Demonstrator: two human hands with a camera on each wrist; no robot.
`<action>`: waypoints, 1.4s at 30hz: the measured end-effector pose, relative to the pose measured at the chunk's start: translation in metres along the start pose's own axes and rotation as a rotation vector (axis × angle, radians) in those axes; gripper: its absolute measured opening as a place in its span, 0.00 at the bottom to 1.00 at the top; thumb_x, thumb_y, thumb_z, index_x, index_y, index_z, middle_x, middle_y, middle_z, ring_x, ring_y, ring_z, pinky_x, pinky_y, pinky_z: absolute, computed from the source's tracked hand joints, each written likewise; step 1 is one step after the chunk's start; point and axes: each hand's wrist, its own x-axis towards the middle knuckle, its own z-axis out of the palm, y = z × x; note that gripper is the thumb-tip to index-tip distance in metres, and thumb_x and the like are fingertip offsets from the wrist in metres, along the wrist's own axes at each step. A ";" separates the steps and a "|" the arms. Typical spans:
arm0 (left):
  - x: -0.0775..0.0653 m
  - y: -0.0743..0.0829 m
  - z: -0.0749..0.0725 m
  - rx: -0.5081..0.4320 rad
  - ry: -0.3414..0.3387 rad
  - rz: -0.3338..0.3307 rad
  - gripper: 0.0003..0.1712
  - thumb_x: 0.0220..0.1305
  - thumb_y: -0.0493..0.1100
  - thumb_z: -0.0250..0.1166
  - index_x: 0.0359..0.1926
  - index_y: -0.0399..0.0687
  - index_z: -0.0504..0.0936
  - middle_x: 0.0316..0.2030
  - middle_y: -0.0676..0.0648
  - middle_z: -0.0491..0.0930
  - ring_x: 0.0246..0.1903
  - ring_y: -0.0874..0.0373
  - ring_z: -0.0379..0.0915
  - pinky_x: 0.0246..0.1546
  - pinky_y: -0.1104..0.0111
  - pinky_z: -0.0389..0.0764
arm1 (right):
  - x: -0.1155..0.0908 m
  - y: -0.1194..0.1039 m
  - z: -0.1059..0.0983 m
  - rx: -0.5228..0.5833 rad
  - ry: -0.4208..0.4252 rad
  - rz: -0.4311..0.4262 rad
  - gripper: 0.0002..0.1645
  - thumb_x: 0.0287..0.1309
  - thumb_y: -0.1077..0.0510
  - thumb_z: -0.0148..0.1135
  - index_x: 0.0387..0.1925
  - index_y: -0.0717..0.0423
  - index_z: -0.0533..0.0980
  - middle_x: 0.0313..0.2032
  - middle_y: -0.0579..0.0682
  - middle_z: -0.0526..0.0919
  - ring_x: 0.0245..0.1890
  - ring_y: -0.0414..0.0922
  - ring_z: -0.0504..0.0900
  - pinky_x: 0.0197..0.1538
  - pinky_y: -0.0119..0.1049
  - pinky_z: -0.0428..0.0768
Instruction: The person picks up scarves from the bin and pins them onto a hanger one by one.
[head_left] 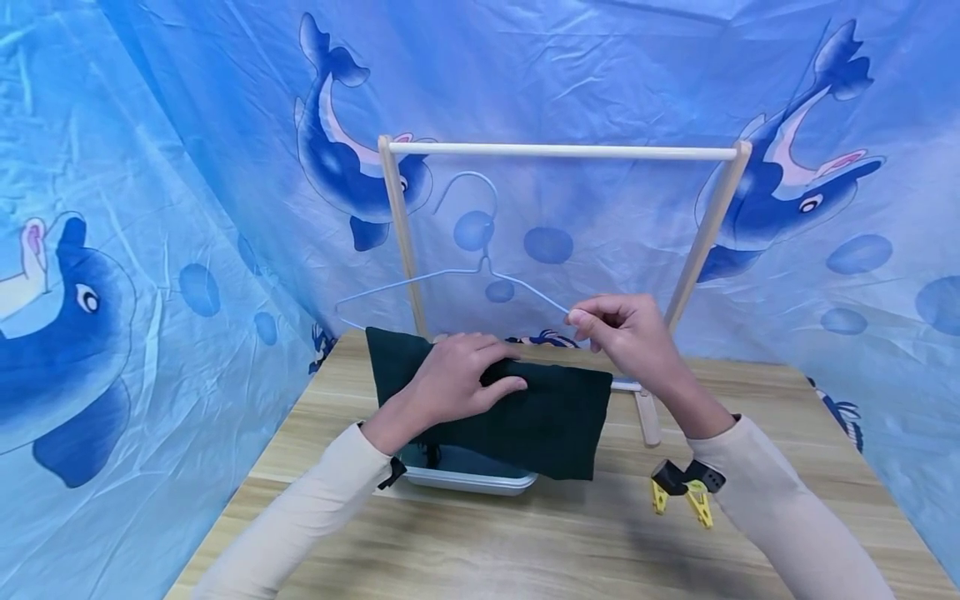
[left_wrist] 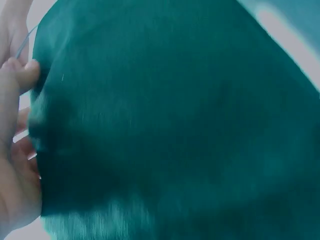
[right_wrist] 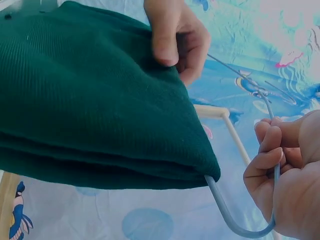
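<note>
A dark green cloth (head_left: 540, 417) hangs folded over the lower bar of a pale blue wire hanger (head_left: 517, 281), whose hook points up. My left hand (head_left: 468, 379) holds the cloth at its top fold, thumb on the near face and fingertips over the edge, as the right wrist view shows. My right hand (head_left: 630, 337) pinches the hanger's right shoulder between thumb and fingers. In the right wrist view the hanger's rounded end (right_wrist: 245, 231) comes out of the cloth (right_wrist: 90, 95) beside that hand. Green fabric (left_wrist: 175, 110) fills most of the left wrist view.
Behind the hands stands a wooden rack with a white top rail (head_left: 562, 151). A white-rimmed tray (head_left: 472, 482) sits on the wooden table (head_left: 525, 550), partly hidden under the cloth. Yellow clothespins (head_left: 701, 505) show near my right wrist. A blue dolphin-print curtain (head_left: 600, 75) encloses the table.
</note>
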 end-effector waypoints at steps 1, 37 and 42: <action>-0.001 -0.001 -0.003 0.003 -0.016 -0.010 0.20 0.66 0.58 0.70 0.49 0.49 0.88 0.39 0.52 0.88 0.36 0.58 0.83 0.41 0.65 0.83 | 0.000 0.000 -0.001 -0.002 0.002 0.007 0.09 0.69 0.66 0.63 0.37 0.64 0.87 0.25 0.53 0.82 0.20 0.46 0.77 0.28 0.34 0.79; -0.050 -0.047 -0.033 0.028 0.049 0.028 0.18 0.65 0.51 0.72 0.48 0.44 0.88 0.42 0.46 0.88 0.40 0.52 0.85 0.45 0.56 0.85 | -0.007 0.003 -0.018 -0.057 0.043 -0.018 0.08 0.66 0.70 0.63 0.35 0.66 0.87 0.25 0.51 0.84 0.19 0.42 0.78 0.27 0.29 0.79; -0.057 -0.056 -0.038 -0.009 0.059 0.088 0.18 0.61 0.43 0.75 0.49 0.40 0.86 0.43 0.45 0.87 0.42 0.51 0.84 0.46 0.56 0.84 | -0.007 0.003 -0.021 -0.062 0.036 -0.007 0.07 0.67 0.69 0.63 0.35 0.67 0.87 0.25 0.49 0.83 0.20 0.42 0.78 0.27 0.29 0.80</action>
